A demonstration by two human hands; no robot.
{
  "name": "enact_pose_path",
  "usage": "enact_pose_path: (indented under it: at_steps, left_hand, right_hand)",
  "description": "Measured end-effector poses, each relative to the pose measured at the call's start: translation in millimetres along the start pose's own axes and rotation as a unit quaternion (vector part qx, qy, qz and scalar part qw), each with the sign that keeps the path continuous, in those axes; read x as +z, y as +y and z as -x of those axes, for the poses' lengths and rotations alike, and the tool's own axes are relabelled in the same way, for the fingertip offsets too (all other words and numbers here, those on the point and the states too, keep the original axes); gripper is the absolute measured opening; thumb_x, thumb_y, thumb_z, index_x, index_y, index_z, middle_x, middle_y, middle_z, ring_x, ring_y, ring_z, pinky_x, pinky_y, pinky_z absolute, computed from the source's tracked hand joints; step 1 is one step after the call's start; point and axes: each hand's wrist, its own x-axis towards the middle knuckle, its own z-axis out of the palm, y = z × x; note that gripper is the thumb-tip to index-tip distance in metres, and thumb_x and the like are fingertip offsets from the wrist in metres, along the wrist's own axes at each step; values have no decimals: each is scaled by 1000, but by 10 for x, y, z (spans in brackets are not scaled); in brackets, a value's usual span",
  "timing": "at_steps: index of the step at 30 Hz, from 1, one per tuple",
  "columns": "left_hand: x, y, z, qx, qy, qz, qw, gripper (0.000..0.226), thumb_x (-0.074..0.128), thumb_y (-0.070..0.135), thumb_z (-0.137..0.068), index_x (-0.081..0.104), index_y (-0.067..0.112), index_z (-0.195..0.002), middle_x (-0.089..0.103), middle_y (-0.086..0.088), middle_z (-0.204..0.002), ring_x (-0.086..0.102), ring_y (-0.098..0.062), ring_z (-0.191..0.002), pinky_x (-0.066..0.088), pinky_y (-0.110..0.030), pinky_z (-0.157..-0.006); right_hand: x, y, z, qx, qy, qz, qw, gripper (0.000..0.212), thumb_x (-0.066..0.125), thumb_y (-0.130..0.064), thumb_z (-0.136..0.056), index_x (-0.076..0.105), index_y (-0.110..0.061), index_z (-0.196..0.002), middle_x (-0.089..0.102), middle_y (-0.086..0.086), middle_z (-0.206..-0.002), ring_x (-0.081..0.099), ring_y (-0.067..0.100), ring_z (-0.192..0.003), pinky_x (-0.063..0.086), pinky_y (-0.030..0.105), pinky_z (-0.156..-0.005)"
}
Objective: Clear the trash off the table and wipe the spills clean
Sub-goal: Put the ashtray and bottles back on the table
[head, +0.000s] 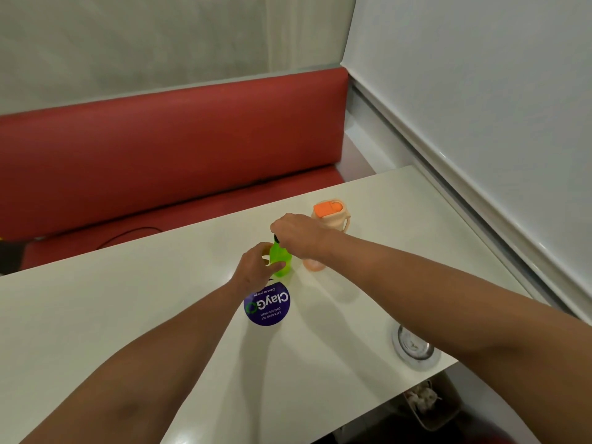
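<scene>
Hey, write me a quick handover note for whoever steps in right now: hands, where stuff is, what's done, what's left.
Left hand grips the green bottle body; right hand holds its top.
Bottle stands on the white table, next to the orange-lidded bottle, just beyond the round purple sticker.
A bin with crumpled paper sits under the table's near right edge.
Done: no loose trash visible on the table.
Left: wiping; no cloth in view.

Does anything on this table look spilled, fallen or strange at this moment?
Nothing stands out. The green bottle stands upright, held by the left hand with the right hand on its top. The orange bottle stands upright behind it. No spill shows on the table.
</scene>
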Motion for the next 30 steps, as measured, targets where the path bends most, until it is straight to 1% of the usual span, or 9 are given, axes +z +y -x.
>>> enact_pose_path:
  at_steps: [4, 6, 11, 12, 15, 20, 25, 27, 30]
  left_hand:
    - [-11, -8, -20, 1, -8, 8, 1000, 47, 80, 29, -87, 60, 17, -128, 68, 5, -117, 69, -16, -97, 58, -28, -78]
    - [-14, -35, -29, 6, -13, 9, 1000, 48, 80, 28, -87, 59, 19, -129, 68, 5, -119, 69, -17, -99, 60, -32, -82]
    - [-13, -53, -7, 10, -16, 4, 1000, 59, 80, 31, -86, 53, 23, -138, 64, 7, -120, 66, -16, -102, 57, -30, -84]
    - [-11, -55, -7, 10, -17, 9, 1000, 59, 80, 32, -86, 53, 24, -138, 64, 7, -121, 66, -16, -103, 57, -29, -83]
    - [-14, -68, -14, 5, -12, 22, 1000, 55, 79, 30, -88, 55, 23, -136, 65, 6, -122, 67, -15, -102, 52, -16, -72]
    - [-7, -58, -4, 2, -6, 34, 999, 54, 79, 28, -87, 56, 22, -136, 66, 4, -121, 67, -13, -100, 51, -13, -68]
    - [-3, -71, 10, -3, -5, 40, 999, 55, 80, 26, -87, 57, 20, -136, 66, 3, -122, 67, -13, -101, 53, -13, -66]
    - [-9, -79, 6, -4, -8, 39, 999, 56, 80, 26, -87, 57, 20, -137, 67, 2, -123, 68, -14, -102, 53, -15, -69]
    - [-16, -89, -1, -5, -9, 30, 999, 56, 81, 28, -86, 57, 22, -137, 66, 2, -123, 68, -18, -103, 58, -29, -81]
  right_hand:
    - [3, 5, -15, 9, 2, -19, 1000, 13, 57, -7, -99, 61, -9, -111, 64, 11, -110, 47, 19, -81, 34, 31, -66]
    - [20, 8, -20, 17, 9, -30, 999, 12, 59, -10, -99, 62, -9, -111, 65, 11, -109, 48, 19, -80, 35, 31, -66]
    - [81, 39, -29, 37, 17, -83, 996, 12, 62, -21, -99, 63, -12, -106, 66, 9, -104, 55, 21, -83, 35, 30, -60]
    - [89, 43, -30, 41, 17, -98, 994, 14, 63, -25, -98, 63, -12, -105, 66, 9, -104, 57, 22, -85, 37, 32, -62]
    - [117, 56, -30, 46, 19, -122, 991, 19, 65, -28, -97, 63, -11, -107, 67, 8, -105, 59, 23, -90, 40, 34, -67]
    - [128, 52, 1, 52, 22, -125, 991, 19, 64, -27, -98, 64, -11, -107, 68, 10, -105, 61, 26, -93, 41, 35, -68]
    - [152, 41, 20, 62, 25, -121, 990, 18, 60, -28, -100, 64, -11, -106, 69, 10, -106, 62, 26, -93, 38, 34, -65]
    - [154, 42, 24, 66, 22, -123, 990, 18, 59, -27, -101, 65, -11, -106, 69, 10, -105, 63, 26, -92, 38, 34, -65]
    - [138, 29, 36, 70, 18, -123, 990, 19, 59, -27, -101, 65, -11, -107, 69, 10, -106, 63, 25, -92, 43, 35, -66]
